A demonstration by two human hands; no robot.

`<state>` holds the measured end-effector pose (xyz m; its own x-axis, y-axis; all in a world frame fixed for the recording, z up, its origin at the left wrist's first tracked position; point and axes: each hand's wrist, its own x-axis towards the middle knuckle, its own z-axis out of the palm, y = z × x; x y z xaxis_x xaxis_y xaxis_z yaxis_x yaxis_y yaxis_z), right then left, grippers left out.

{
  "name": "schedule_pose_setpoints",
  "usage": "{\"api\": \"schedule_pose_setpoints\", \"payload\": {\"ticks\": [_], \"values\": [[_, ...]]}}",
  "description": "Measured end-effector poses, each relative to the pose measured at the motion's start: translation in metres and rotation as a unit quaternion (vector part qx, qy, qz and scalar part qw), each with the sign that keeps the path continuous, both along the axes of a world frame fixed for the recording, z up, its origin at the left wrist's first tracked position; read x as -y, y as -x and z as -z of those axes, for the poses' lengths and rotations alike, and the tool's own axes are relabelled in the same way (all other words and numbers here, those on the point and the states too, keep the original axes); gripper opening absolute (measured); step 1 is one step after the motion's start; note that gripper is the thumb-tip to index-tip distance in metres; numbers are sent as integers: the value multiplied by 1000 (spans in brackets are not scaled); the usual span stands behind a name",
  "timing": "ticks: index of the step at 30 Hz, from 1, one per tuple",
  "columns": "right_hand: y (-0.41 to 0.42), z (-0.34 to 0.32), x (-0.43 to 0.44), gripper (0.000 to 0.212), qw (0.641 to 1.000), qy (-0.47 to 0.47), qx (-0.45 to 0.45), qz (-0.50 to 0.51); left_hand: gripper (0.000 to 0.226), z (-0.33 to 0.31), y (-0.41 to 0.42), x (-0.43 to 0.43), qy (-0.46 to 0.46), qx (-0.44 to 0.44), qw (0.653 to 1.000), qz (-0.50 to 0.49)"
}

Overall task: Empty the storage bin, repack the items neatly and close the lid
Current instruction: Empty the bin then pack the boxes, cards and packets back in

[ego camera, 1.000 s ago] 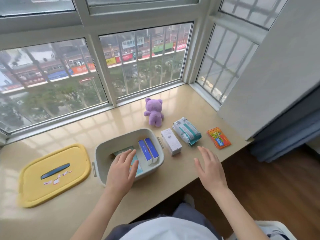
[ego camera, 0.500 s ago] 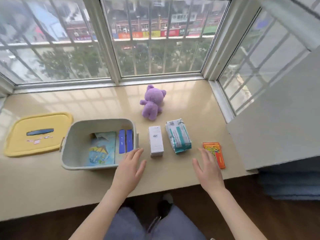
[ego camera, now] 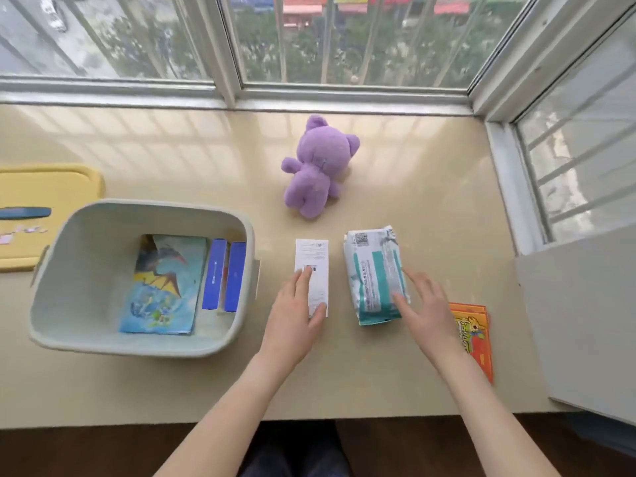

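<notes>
The glossy beige worktop (ego camera: 172,149) below the window carries a pale grey bin (ego camera: 69,270) just left of the left grip (ego camera: 294,318), with a yellow lid (ego camera: 51,187) lying flat farther left. A white box (ego camera: 315,256) lies under the left grip's fingers, a white-and-teal pack (ego camera: 373,266) touches the right grip (ego camera: 426,311), and an orange packet (ego camera: 476,335) lies just right of that grip. A purple plush toy (ego camera: 315,170) sits beyond both grips, nearer the window.

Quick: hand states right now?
Left hand: open, fingers on the white box.
Right hand: open, fingers spread at the wipes pack.
</notes>
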<state>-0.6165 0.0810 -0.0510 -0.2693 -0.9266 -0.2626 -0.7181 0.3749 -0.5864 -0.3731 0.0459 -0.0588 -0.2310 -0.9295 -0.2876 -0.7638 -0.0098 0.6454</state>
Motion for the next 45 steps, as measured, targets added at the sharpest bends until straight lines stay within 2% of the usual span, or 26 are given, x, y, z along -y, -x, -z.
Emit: {"api": "schedule_pose_setpoints", "payload": {"ticks": [4, 9, 13, 18, 25, 32, 38, 45], "values": [[5, 50, 28, 53, 998, -42, 20, -50, 73, 54, 3, 23, -15, 45, 998, -37], [2, 71, 44, 61, 994, -26, 106, -14, 78, 85, -1, 34, -60, -64, 990, -114], [7, 66, 53, 74, 988, -75, 131, 14, 79, 88, -7, 34, -99, -122, 978, -137], [-4, 60, 61, 79, 986, -106, 128, -9, 78, 82, 1, 31, -114, -160, 965, -172], [-21, 72, 48, 80, 985, -53, 163, 36, 76, 81, 20, 24, -107, -215, 946, -216], [-28, 77, 39, 76, 974, -16, 215, 76, 66, 84, 14, 22, -154, -312, 908, -234], [-28, 77, 34, 77, 952, 7, 289, 102, 65, 80, 5, 27, -207, -369, 881, -210], [-29, 79, 23, 78, 950, 27, 299, 86, 65, 81, 0, 14, -229, -392, 870, -194]]}}
